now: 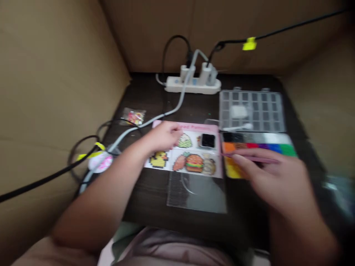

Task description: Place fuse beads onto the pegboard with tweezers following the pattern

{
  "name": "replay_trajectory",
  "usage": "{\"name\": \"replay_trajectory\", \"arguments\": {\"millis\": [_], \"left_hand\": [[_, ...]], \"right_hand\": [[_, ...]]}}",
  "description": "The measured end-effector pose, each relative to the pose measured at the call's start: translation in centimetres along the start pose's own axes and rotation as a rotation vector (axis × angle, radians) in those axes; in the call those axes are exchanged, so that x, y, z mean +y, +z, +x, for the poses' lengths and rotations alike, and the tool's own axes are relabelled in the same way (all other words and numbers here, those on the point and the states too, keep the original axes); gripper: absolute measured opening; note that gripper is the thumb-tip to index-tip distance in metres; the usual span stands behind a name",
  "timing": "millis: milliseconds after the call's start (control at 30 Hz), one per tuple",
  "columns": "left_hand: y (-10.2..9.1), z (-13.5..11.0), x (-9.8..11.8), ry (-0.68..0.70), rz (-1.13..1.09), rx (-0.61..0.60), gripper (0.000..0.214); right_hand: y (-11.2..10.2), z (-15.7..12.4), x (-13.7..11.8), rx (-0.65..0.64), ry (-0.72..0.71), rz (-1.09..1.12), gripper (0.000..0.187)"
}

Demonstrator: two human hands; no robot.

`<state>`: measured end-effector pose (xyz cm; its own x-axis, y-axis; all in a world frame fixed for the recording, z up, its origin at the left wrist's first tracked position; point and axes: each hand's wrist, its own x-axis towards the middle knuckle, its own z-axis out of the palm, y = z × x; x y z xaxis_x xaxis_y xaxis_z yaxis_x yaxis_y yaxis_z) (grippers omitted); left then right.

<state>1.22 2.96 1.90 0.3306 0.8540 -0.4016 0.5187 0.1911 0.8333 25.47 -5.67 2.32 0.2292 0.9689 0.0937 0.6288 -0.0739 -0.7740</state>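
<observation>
My right hand (273, 177) grips thin pink tweezers (256, 159), their tips pointing left near the sheet's right edge. Below it, partly covered, is a bead case (253, 138) with compartments of black, grey, white, orange, red, blue, green and yellow. My left hand (168, 136) is curled over the upper left of a bead pattern sheet (191, 127); blur and the hand itself hide its fingertips and anything in them. The sheet shows a duck, a carrot and a burger. On it sits a small square container of black beads (207, 140). A clear pegboard (196, 194) lies in front.
A clear compartment lid (251, 111) with a small white block on it lies behind the bead case. Toward the back stands a white power strip (192, 85) with plugs. Cables (177, 105) cross the left side near a small bead packet (134, 116). Cardboard walls (55, 74) surround the table.
</observation>
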Motion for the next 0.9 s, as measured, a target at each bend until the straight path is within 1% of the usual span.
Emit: {"name": "replay_trajectory", "arguments": {"millis": [33,100,200,333,667,800,900], "left_hand": [[-0.05,0.12,-0.08,-0.009,0.004,0.003,0.017],[-0.18,0.48,-0.41,-0.004,-0.001,-0.017,0.019],[-0.27,0.73,-0.71,-0.013,-0.013,-0.024,0.019],[-0.19,0.51,-0.38,-0.036,-0.016,-0.022,0.018],[-0.03,0.41,-0.02,-0.050,-0.013,-0.021,0.019],[-0.03,0.40,-0.10,-0.047,-0.010,-0.023,0.018],[-0.06,0.39,-0.16,-0.042,-0.008,-0.025,0.019]], "right_hand": [[0.14,0.00,-0.96,-0.024,0.008,-0.008,0.017],[0.49,0.14,-1.78,-0.027,0.006,0.006,0.015],[0.47,0.14,-1.55,-0.063,0.032,0.012,0.014],[0.16,-0.02,-1.25,-0.098,0.060,-0.003,0.014],[0.41,0.30,-1.38,-0.132,0.061,-0.008,0.011],[0.30,0.31,-1.35,-0.129,0.059,-0.008,0.011],[0.22,0.26,-1.27,-0.100,0.068,-0.015,0.014]]}}
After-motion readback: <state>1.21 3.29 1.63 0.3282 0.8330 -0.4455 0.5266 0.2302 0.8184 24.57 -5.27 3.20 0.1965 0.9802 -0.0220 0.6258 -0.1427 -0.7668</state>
